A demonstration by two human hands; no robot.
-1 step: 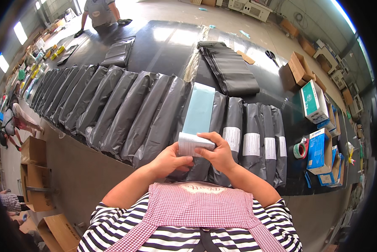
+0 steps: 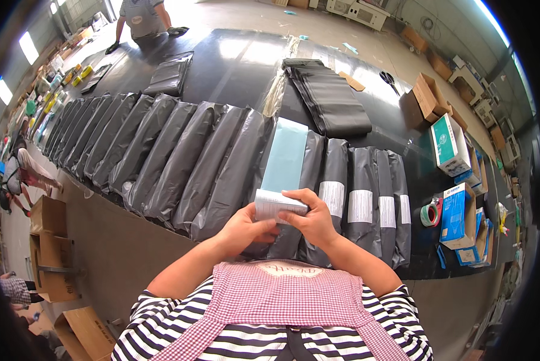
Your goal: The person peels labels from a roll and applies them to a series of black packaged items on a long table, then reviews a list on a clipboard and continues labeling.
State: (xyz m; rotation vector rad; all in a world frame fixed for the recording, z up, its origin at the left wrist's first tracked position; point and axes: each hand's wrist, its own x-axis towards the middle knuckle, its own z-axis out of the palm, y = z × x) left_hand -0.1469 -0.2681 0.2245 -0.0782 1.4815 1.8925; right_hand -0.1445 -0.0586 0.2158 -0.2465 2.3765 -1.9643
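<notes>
In front of my chest, a folded stack of white printed labels [image 2: 272, 203] is held between both hands. A pale blue backing strip [image 2: 285, 156] runs from the labels up and away over the dark bags. My left hand [image 2: 245, 231] grips the stack's left edge, thumb toward the middle. Closed on its right side is my right hand [image 2: 313, 221], with the thumb across the front and fingers at the top. Below and around them lie grey plastic-wrapped bundles [image 2: 228, 171] in a long row. Several bundles to the right bear a white label [image 2: 360, 206].
Flat black bags are piled [image 2: 336, 102] beyond the row, with scissors [image 2: 389, 80] farther right. A tape roll [image 2: 429, 215] and blue boxes [image 2: 457, 219] stand at the table's right. Across the table is another person [image 2: 142, 18]. Cardboard boxes [image 2: 49, 216] stand on the left floor.
The label stack has tilted slightly between my hands, and my left fingers have shifted a little. Everything else stays where it was.
</notes>
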